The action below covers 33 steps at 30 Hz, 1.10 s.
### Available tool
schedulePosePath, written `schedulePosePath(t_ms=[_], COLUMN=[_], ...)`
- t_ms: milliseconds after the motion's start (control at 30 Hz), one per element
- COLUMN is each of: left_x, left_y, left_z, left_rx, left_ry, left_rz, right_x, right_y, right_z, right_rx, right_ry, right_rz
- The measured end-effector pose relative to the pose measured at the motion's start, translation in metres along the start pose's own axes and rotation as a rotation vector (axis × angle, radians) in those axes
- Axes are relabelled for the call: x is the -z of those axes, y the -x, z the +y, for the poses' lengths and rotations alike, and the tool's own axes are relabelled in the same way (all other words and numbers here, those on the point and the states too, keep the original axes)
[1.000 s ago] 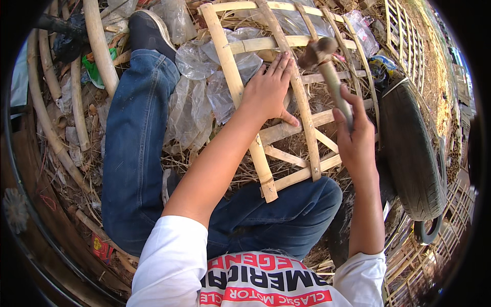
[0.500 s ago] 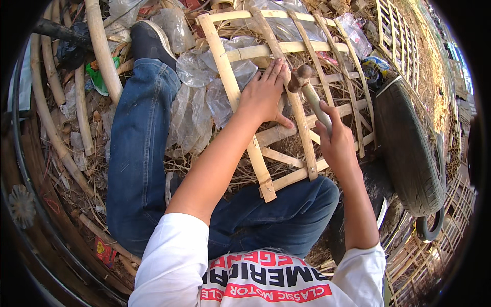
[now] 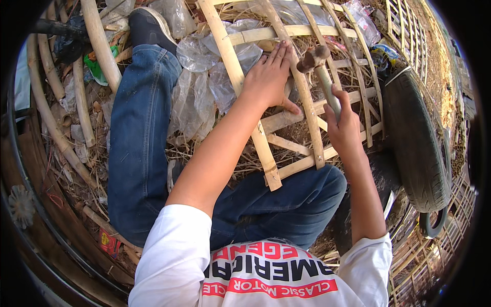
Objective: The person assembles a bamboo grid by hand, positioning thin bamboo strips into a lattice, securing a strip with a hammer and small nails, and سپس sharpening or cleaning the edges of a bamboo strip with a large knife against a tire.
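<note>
1. Since half a second ago, the head of the hammer [image 3: 324, 77] has shifted away from the long slat [image 3: 311, 118] under my fingertips, toward the lattice's right edge.
2. My right hand [image 3: 343, 127] is closed round the lower handle; the hammer's head overlaps or sits just beside that slat's right side, and I cannot tell whether they touch.
3. My left hand [image 3: 267, 81] stays palm down, fingers extended and thumb spread, between the lattice's left edge and that slat; I cannot tell whether it grips anything underneath.
4. Bamboo strips form the lattice [image 3: 282, 121], which lies over straw-strewn ground [image 3: 245, 162], its near left corner by my bent right leg [image 3: 302, 202].
5. Clear plastic [image 3: 192, 102] lies along its left edge; a black tyre [image 3: 417, 138] sits just beside its right edge.
</note>
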<state>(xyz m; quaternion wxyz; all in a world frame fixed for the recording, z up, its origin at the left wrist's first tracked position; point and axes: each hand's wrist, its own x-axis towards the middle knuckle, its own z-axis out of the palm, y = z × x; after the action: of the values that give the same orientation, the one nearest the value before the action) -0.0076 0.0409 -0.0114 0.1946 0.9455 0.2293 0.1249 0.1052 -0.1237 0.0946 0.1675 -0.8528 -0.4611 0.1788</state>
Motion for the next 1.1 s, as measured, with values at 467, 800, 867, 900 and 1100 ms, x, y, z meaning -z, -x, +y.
schedulePosePath(t_ms=[467, 800, 867, 900, 1100], left_x=[0.000, -0.003, -0.003, -0.005, 0.001], left_y=[0.001, 0.009, 0.008, 0.008, -0.006], left_z=[-0.002, 0.002, -0.002, -0.005, -0.011], left_rx=[0.020, 0.049, 0.049, 0.019, 0.034], left_ry=[-0.004, -0.009, -0.012, 0.001, -0.067], left_rz=[0.002, -0.059, -0.051, -0.004, -0.004], right_x=[-0.004, 0.004, 0.019, 0.018, -0.004], right_y=[0.005, -0.008, -0.001, 0.002, -0.002], right_z=[-0.017, -0.013, -0.019, -0.023, -0.015], right_rx=[0.037, -0.077, -0.039, -0.067, 0.160], right_ry=[-0.098, 0.094, -0.116, -0.225, 0.004], right_rz=[0.160, -0.065, 0.045, 0.130, -0.023])
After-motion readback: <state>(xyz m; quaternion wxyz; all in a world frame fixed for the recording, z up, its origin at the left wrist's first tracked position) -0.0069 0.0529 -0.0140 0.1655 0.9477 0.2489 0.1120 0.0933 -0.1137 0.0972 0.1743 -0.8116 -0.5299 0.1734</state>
